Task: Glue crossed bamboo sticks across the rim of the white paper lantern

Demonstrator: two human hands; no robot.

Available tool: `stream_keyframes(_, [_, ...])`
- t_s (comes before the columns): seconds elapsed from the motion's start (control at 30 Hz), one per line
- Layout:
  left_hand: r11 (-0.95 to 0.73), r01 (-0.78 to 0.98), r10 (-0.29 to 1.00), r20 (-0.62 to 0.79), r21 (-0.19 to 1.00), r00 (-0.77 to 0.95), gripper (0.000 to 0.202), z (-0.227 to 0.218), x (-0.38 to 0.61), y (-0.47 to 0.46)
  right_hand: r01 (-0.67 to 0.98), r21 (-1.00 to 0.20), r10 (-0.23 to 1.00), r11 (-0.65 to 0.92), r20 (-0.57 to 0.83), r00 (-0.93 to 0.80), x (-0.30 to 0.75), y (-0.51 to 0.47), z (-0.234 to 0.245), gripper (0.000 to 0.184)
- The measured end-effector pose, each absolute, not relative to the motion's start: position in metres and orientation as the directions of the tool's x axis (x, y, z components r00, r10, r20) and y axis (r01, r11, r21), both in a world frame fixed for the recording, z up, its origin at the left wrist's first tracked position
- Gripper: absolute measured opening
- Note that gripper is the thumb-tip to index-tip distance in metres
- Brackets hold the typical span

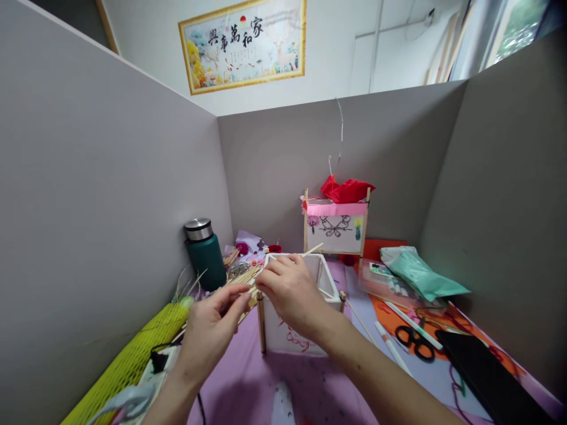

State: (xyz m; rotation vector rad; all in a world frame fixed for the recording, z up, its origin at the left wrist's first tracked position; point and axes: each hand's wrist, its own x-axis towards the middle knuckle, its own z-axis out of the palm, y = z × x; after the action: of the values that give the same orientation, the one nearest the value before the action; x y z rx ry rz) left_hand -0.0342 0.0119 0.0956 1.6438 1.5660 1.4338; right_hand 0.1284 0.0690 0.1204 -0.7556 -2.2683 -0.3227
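Note:
A white box-shaped lantern frame (290, 330) with wooden corner posts and a pink line drawing stands upright in front of me. Over its near left top corner, my right hand (295, 289) is closed around a thin wooden stick (313, 249), whose far end pokes out beyond the knuckles. Just left of that corner is my left hand (217, 316), thumb and forefinger pinched together close to the right fingertips. What lies in that pinch is too small to make out. My right hand hides the stick's middle and part of the lantern's rim.
Behind stands another lantern (336, 233) with red cloth (348, 190). A green bottle (206, 254), loose sticks (243, 277), yellow netting (133, 354) and a power strip (163, 360) are left. Scissors (415, 342), a black phone (491, 378) and a teal packet (432, 274) lie right. Grey partitions (345, 141) enclose the table.

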Motion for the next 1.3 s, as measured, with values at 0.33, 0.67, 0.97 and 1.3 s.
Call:
stream_keyframes(0.33, [-0.372,0.691,0.760,0.630,0.620,-0.156,0.019,0.084,-0.008,-0.001,0.563,-0.110,0.375,0.819,0.845,-0.381,0.178,0.031,0.104,0.018])
stream_keyframes(0.67, [-0.332,0.864,0.647,0.758,0.379,-0.083,0.023,0.092,-0.006,0.011,0.640,-0.251,0.417,0.726,0.901,-0.120,0.234,0.042,0.099,0.013])
stream_keyframes(0.97, [-0.368,0.825,0.636,0.764,0.429,-0.114,0.021,0.084,-0.003,0.011,0.629,-0.429,0.608,0.648,0.789,-0.089,0.237,0.078,0.113,0.015])
stream_keyframes(1.3, [-0.340,0.850,0.607,0.784,0.402,-0.128,0.021,0.083,-0.002,0.011,0.644,-0.630,0.826,0.434,0.563,-0.005,0.241,0.119,0.112,0.017])
